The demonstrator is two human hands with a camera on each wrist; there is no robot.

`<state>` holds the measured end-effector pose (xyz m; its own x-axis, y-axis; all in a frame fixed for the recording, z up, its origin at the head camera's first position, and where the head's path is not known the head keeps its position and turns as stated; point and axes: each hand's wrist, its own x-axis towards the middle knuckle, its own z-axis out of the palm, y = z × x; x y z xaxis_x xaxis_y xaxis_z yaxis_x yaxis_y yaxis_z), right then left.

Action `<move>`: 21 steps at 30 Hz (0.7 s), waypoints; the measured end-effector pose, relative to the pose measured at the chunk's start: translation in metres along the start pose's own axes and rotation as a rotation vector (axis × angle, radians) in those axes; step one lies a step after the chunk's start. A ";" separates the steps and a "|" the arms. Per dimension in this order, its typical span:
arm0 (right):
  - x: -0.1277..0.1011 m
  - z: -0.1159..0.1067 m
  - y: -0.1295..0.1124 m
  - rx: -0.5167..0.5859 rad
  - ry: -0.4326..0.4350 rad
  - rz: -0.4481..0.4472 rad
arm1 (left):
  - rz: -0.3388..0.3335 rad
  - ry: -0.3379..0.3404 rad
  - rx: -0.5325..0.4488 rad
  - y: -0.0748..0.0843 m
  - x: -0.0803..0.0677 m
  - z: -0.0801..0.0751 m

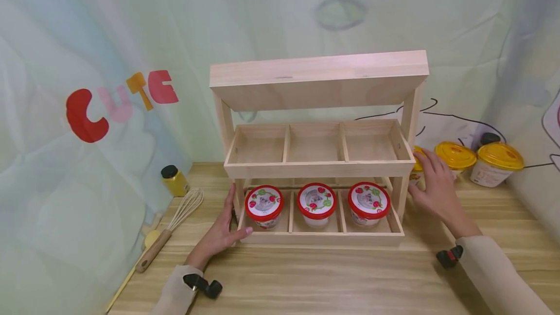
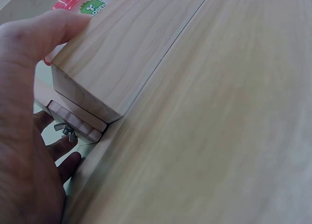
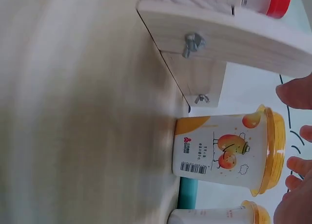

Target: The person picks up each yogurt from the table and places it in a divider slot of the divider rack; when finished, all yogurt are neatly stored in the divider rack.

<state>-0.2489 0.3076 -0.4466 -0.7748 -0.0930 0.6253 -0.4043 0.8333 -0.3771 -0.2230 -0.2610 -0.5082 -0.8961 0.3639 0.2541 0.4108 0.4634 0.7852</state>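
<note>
A two-tier wooden rack (image 1: 319, 79) stands on the table. Its lower tier holds three red-lidded cups (image 1: 264, 204) (image 1: 316, 201) (image 1: 369, 200), while the upper tier's three compartments hold nothing. My left hand (image 1: 223, 230) rests against the rack's lower left corner (image 2: 122, 53), thumb on the front rail and straight fingers along the side. My right hand (image 1: 435, 191) hovers over a yellow-lidded cup (image 1: 415, 176) just right of the rack. In the right wrist view its fingers (image 3: 296, 164) are spread round the cup's (image 3: 219, 151) lid, with a gap showing.
Two more yellow-lidded cups (image 1: 455, 155) (image 1: 498, 159) stand at the right, by the backdrop. Left of the rack lie a whisk (image 1: 185, 208), a wooden-handled tool (image 1: 153, 251) and a small yellow jar (image 1: 175, 179) with a black cap. A printed curtain closes off the back and sides.
</note>
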 end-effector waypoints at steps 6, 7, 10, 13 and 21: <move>0.011 0.005 0.005 -0.057 -0.056 0.020 | 0.000 0.001 0.005 0.000 -0.001 -0.001; 0.013 0.005 0.006 -0.066 -0.066 0.023 | 0.000 0.001 0.006 0.000 0.000 -0.001; 0.017 0.006 0.009 -0.086 -0.104 0.040 | -0.008 0.002 -0.002 0.001 0.000 -0.001; 0.020 0.007 0.010 -0.102 -0.135 0.052 | -0.023 -0.001 -0.012 0.002 -0.001 -0.001; 0.021 0.010 0.014 -0.108 -0.191 0.064 | -0.035 -0.008 -0.017 0.004 -0.003 0.000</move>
<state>-0.2762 0.3118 -0.4458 -0.8792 -0.1308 0.4582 -0.3049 0.8934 -0.3300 -0.2189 -0.2600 -0.5056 -0.9085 0.3539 0.2220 0.3762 0.4618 0.8032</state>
